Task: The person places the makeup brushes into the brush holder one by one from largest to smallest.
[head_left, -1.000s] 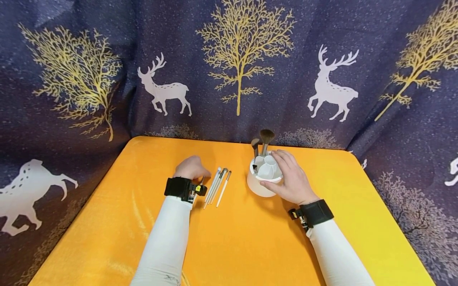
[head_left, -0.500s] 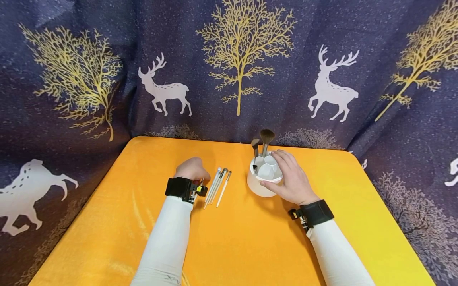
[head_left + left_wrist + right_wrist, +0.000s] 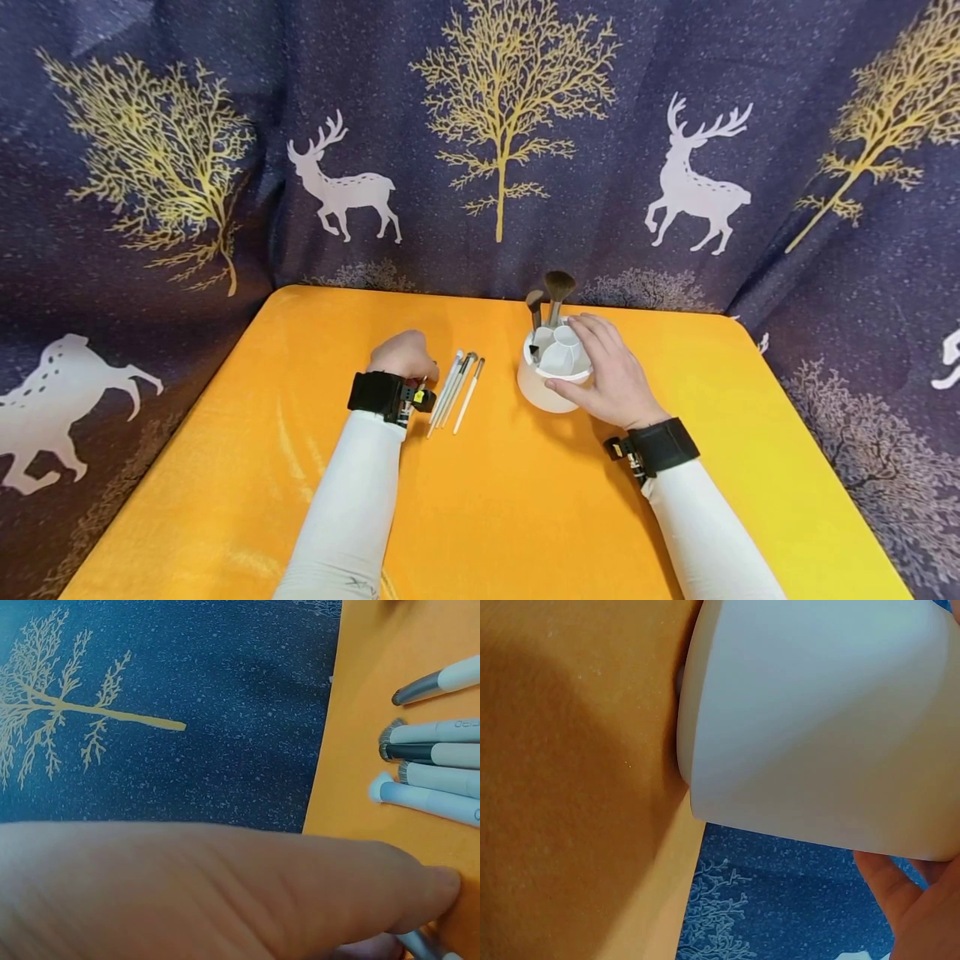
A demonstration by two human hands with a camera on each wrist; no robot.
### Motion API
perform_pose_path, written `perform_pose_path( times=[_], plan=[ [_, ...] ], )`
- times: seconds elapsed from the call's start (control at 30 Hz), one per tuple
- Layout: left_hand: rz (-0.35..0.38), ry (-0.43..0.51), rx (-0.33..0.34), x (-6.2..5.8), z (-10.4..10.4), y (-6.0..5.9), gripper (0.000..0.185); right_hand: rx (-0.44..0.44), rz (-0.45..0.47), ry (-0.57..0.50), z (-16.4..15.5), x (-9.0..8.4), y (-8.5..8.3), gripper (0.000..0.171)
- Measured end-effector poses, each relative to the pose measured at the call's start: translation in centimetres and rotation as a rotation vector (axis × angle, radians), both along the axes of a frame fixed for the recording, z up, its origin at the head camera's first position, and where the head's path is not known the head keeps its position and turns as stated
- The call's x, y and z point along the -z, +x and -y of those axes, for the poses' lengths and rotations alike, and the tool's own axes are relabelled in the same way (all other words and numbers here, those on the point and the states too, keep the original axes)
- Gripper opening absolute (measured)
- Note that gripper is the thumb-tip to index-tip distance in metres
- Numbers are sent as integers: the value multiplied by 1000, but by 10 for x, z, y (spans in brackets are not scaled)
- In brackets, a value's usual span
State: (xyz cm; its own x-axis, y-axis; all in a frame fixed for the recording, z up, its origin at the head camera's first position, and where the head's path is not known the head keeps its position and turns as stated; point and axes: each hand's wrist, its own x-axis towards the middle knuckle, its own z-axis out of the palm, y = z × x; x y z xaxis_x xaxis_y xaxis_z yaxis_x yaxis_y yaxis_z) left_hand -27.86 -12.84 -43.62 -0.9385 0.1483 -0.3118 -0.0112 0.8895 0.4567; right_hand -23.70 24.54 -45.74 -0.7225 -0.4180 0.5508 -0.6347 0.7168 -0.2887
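Note:
My right hand [image 3: 618,379] grips the round white brush holder [image 3: 542,393] from its right side, thumb on the near rim and fingers over the far rim. Two dark-bristled makeup brushes, a large fluffy one [image 3: 559,287] and a smaller one [image 3: 534,302], stand in the holder's back compartments. Its smooth wall [image 3: 810,735] fills much of the right wrist view. My left hand [image 3: 403,354] is low over the table, left of the loose brushes. Thumb and fingers pinch a makeup brush [image 3: 421,945], of which only a silvery piece shows below the thumb; the hand hides the rest.
Several slim makeup brushes [image 3: 467,400] lie side by side on the orange tablecloth [image 3: 495,508], between my left hand and the holder. Behind the table's far edge hangs a dark blue curtain [image 3: 442,267] with deer and trees.
My left hand has shifted very slightly to the right, and less of the brush handle below it shows. The right hand and the holder have stayed in place.

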Motion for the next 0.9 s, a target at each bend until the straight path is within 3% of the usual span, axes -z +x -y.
perform_pose_path(
  times=[0.9],
  plan=[
    [1, 48, 18, 2, 0, 0, 15, -8, 10, -7, 0, 0, -1, 102]
  ],
)
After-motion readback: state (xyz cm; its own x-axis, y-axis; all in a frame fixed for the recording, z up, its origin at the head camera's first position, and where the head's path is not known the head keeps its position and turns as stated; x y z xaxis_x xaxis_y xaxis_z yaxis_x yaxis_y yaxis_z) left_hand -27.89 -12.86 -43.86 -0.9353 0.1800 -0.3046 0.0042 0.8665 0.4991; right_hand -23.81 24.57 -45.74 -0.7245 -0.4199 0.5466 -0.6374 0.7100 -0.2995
